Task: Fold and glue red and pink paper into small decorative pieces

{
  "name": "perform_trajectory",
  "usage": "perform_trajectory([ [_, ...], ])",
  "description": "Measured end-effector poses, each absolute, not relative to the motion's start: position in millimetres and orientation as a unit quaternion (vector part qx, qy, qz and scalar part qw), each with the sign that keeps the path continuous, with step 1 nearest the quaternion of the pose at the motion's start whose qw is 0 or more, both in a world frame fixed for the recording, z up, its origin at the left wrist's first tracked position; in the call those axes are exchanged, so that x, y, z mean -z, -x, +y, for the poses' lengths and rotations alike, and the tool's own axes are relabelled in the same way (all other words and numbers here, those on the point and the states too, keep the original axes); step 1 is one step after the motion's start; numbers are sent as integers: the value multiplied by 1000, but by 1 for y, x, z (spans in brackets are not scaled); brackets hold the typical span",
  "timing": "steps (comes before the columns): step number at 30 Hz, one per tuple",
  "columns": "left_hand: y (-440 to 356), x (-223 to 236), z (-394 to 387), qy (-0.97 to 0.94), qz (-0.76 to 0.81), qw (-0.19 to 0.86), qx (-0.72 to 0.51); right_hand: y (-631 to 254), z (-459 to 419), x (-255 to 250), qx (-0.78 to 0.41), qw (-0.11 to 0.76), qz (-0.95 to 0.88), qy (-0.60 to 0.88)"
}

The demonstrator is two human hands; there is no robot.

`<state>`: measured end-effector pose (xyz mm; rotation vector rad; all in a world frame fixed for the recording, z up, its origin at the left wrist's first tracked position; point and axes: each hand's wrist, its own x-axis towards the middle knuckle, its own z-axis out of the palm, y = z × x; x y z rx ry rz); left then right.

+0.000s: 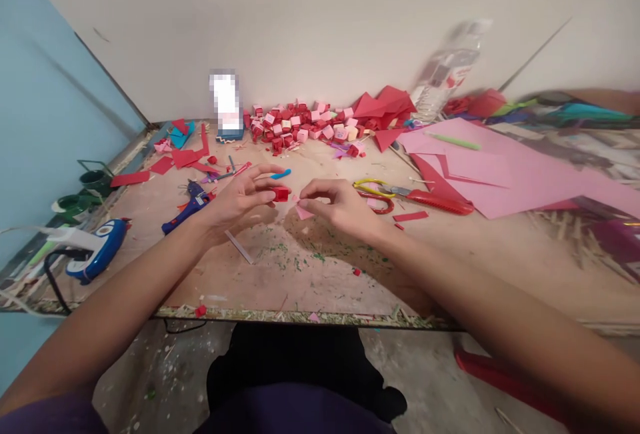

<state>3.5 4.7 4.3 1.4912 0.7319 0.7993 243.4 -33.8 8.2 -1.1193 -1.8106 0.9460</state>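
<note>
Between the thumb and fingers of my left hand (246, 193) is a small red paper box (281, 194), its hollow side facing right. A blue stick-like piece (281, 174) shows just behind those fingertips; whether they touch it I cannot tell. My right hand (333, 202) pinches a small pink paper piece (303, 213), close to the box but apart from it. To the right of that hand lie scissors with yellow and red handles (371, 187) and a red-handled cutter (440, 201). A blue glue gun (187, 209) rests left of my left wrist.
Many small red and pink paper boxes (305, 124) are heaped against the wall. A pixelated phone (226, 104) stands beside them. Behind the pink sheets (480, 154) leans a clear bottle (447, 71). A blue-and-white power strip (103, 247) with cables sits at the left edge.
</note>
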Motion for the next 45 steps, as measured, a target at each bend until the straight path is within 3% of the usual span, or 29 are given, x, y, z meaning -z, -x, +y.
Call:
perform_trajectory([
  [16, -17, -5, -7, -729, 323, 492, -350, -241, -41, -7, -355, 337, -715, 499],
  [36, -24, 5, -8, -644, 388, 542, -376, -225, -53, 12, -273, 439, -697, 497],
  [45, -34, 6, -15, -616, 432, 483, -448, -219, -54, 10, -284, 463, -655, 526],
])
